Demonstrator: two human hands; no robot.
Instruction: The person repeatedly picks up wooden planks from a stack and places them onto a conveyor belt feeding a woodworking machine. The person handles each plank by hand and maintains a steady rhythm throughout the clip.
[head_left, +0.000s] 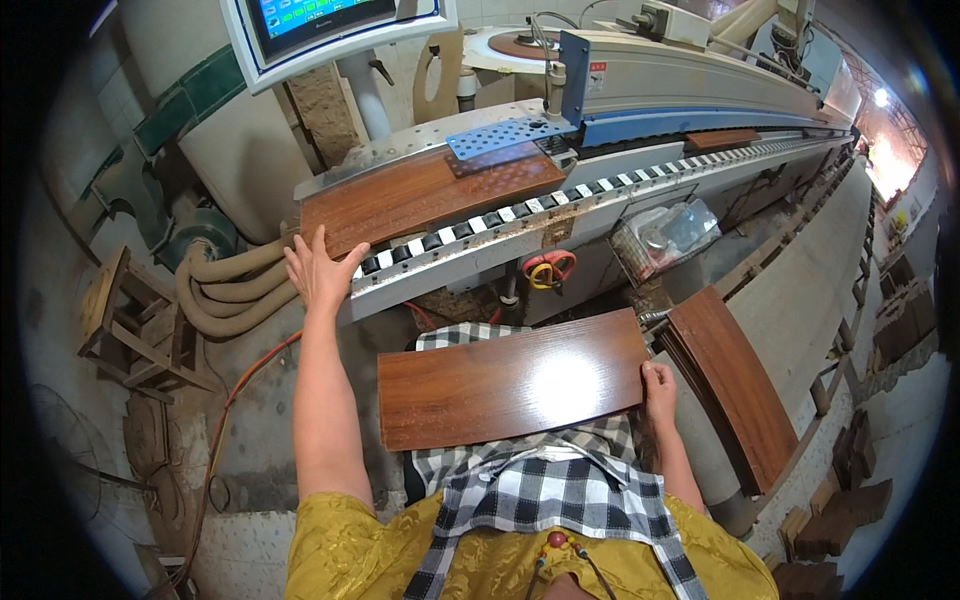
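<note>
A brown wood-grain panel (427, 195) lies on the infeed of an edge-banding machine, its far end under a blue perforated guard (510, 136). My left hand (321, 271) rests against the near end of this panel, fingers spread and gripping nothing. Across my lap, over a checked apron (555, 491), lies another wood-grain panel (480, 394) with light glaring off its face. My right hand (660, 386) holds this one by its right end, thumb on the upper face and fingers partly hidden. Along the machine's front runs a black-and-white segmented conveyor track (480, 223).
A stack of similar panels (739, 390) stands at my right, beside a long grey surface (802, 262). Scissors (550, 268) and a wire basket (660, 240) hang on the machine front. Left are hoses (240, 300), a wooden stool (142, 322) and a control screen (322, 22).
</note>
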